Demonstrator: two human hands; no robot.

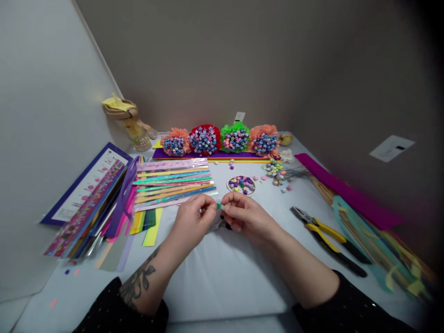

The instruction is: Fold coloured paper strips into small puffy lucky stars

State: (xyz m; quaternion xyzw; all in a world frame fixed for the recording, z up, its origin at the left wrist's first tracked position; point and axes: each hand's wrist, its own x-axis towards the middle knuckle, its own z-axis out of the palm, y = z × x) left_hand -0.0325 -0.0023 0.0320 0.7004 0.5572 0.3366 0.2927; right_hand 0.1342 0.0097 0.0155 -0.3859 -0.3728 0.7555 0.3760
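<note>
Green paper strip [218,206], left hand [193,219], right hand [243,216] pinching

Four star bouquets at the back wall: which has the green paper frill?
The green-frilled bouquet, third from the left, between the red-frilled bouquet and the right-end peach bouquet. The left-end bouquet is peach as well.
</note>
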